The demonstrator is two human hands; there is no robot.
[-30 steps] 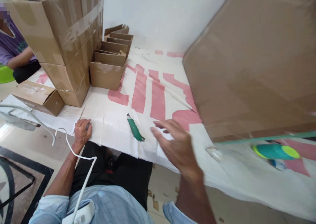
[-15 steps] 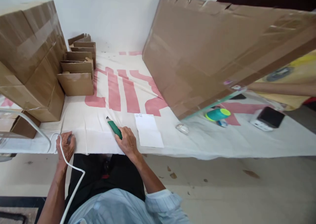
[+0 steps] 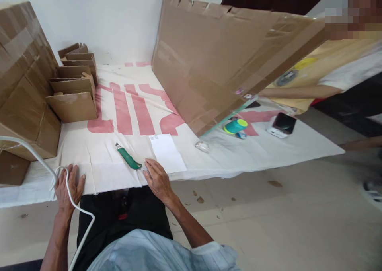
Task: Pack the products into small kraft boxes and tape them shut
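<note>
A green utility knife [image 3: 128,157] lies on the cloth-covered table [image 3: 103,163], its tip pointing away to the upper left. Just right of its handle end, my right hand [image 3: 157,180] rests at the table edge with fingers stretched out and nothing in them. Beyond those fingers is a white sheet of paper [image 3: 168,153]. My left hand [image 3: 69,185] lies with fingers spread on the cloth at the left front edge. A white cable [image 3: 75,203] runs across that hand.
Large taped cartons [image 3: 26,72] stand at the left, beside folded cardboard dividers [image 3: 73,104]. A big cardboard panel [image 3: 221,60] leans on the right, near a teal cup-like item [image 3: 233,126], a clear small lump [image 3: 202,146] and a white device [image 3: 279,129]. Another person [image 3: 316,76] is behind the panel.
My right hand has let go of the utility knife, which now lies on the cloth. The fingers of my left hand have spread flat. The view has turned right, showing more of the other person.
</note>
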